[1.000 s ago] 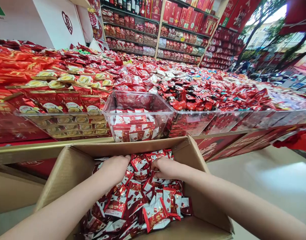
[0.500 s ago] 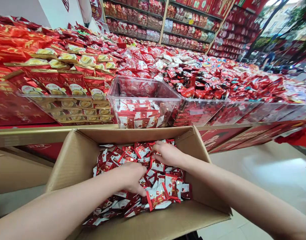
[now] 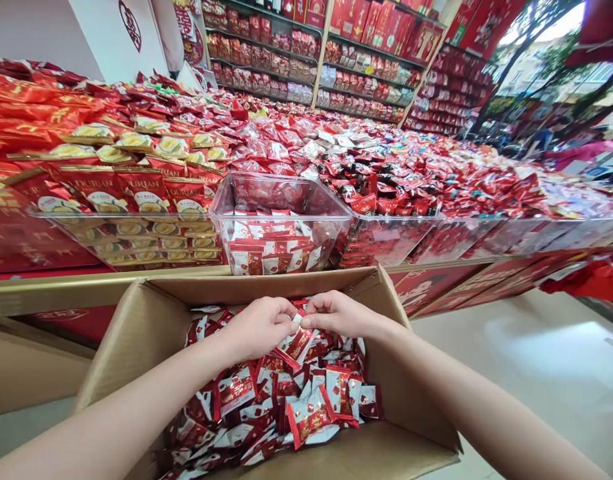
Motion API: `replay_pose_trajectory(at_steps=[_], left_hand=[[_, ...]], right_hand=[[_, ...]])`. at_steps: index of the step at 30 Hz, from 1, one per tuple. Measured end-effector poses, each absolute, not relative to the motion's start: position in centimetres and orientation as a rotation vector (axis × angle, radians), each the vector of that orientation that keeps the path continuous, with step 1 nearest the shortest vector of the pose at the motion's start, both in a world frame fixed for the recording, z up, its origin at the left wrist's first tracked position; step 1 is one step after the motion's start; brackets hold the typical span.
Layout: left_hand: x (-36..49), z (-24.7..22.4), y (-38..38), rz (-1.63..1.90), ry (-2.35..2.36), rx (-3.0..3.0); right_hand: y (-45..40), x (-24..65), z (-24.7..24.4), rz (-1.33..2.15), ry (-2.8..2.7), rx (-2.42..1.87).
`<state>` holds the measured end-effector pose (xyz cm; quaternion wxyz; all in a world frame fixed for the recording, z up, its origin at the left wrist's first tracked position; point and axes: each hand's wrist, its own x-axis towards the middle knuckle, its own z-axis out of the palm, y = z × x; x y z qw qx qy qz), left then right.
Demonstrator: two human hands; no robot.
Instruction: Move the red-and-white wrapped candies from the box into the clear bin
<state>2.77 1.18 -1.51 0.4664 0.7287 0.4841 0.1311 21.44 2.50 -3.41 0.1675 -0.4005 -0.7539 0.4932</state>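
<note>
Durian packs [image 3: 149,193] stand at left, beyond the box [image 3: 119,347]. Over loose packets [image 3: 311,415] in the box, the left hand [image 3: 267,327] pinches a red-and-white packet [image 3: 295,347] near its upper end; the right hand [image 3: 339,315], fingers narrowed, grips the same end from the right. Pale floor [image 3: 526,360] shows at far right.

Bright light throws white glare on the floor [image 3: 536,363], while the right edge looks stretched and soft.
</note>
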Motion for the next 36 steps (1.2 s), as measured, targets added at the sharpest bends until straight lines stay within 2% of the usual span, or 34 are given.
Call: replay_pose_trajectory(at_steps=[3,8,10,15,19,24,30,32,35,36], left_hand=[[2.7,-0.9,1.1,0.398,1.155,1.576],[2.3,-0.1,1.0,0.309,0.892,0.96],[2.4,-0.1,1.0,0.418,0.811,0.816],[3.0,-0.3,0.9,0.737,0.95,1.034],[3.5,-0.6,0.8,0.787,0.993,1.141],[2.5,1.9,0.2,0.787,0.941,1.415],[0.0,11.1,2.4,1.166,1.209,2.1],[0.0,13.0,5.2,0.936,1.27,2.363],[1.0,13.5,9.9,0.224,1.275,2.49],[1.4,13.3,11.2,0.118,1.267,2.47]], right_hand=[[2.7,21.6,-3.1,1.378,-1.974,-1.068],[2.7,21.7,-1.9,1.297,-1.756,-0.969],[2.5,21.8,-1.5,1.364,-1.692,-0.923],[2.4,21.9,-1.2,1.67,-1.325,-0.818],[2.6,21.7,-1.8,1.636,-1.403,-0.935],[1.6,22.4,0.9,1.208,-1.728,-1.063],[2.6,24.0,11.2,0.3,-1.79,-0.872],[4.5,23.3,13.8,0.081,-1.902,-0.862],[7.9,21.3,15.5,-0.113,-2.23,-0.949],[8.9,20.6,15.6,-0.156,-2.344,-0.992]])
